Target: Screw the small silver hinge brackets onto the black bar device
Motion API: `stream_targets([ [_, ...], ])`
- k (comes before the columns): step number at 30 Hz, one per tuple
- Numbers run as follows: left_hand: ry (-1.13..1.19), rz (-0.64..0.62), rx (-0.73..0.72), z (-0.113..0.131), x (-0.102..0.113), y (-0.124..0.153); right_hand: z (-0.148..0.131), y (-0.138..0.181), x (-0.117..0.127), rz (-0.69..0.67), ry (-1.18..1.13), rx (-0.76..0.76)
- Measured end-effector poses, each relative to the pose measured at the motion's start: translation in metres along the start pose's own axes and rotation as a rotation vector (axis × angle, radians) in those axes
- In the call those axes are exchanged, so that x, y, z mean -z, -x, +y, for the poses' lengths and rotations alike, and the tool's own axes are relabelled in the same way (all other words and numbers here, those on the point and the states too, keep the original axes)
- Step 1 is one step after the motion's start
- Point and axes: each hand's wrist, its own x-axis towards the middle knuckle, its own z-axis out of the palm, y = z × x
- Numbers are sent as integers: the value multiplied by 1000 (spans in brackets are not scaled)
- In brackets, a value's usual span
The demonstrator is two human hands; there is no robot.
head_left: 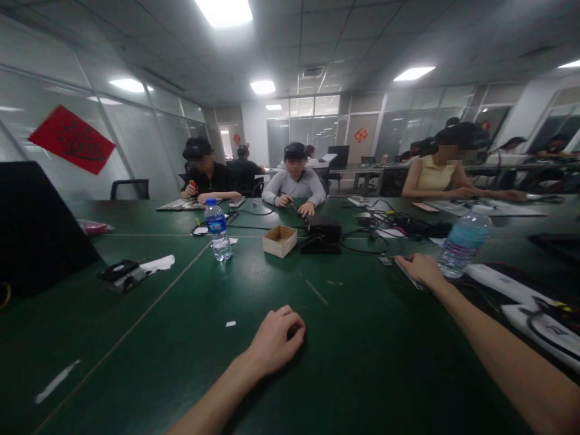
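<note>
My left hand [276, 341] rests on the green table [344, 362] in a loose fist, a ring on one finger, nothing visible in it. My right hand [419, 269] reaches forward and lies on a flat phone-like object [408, 277] at the table's right side, fingers curled over it. A clear water bottle [464, 241] stands right beside that hand. A small cardboard box [280, 240] and a second water bottle [218, 231] stand further out near the middle.
A black box with cables [322, 234] sits behind the cardboard box. A dark laptop back [36, 223] stands at left, a small black fan part [121, 272] near it. White devices [521, 296] lie at right. Three people sit working across the table.
</note>
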Motion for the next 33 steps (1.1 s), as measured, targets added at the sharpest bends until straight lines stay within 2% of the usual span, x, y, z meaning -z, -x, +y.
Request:
stream_targets([
  [3,7,5,-12,1,1,0,-3,4,10,-97,29,-8],
  [6,11,2,-11,1,1,-1,-4,10,20,-138,58,-21],
  [14,6,-22,17,2,3,0,-4,30,35,-78,100,-91],
  [19,-2,-15,4,4,4,0,-9,54,27,34,124,-37],
  [23,10,-6,-11,1,2,0,-12,66,16,65,124,43],
  [33,14,-5,-13,2,2,-1,-6,61,11,75,68,45],
])
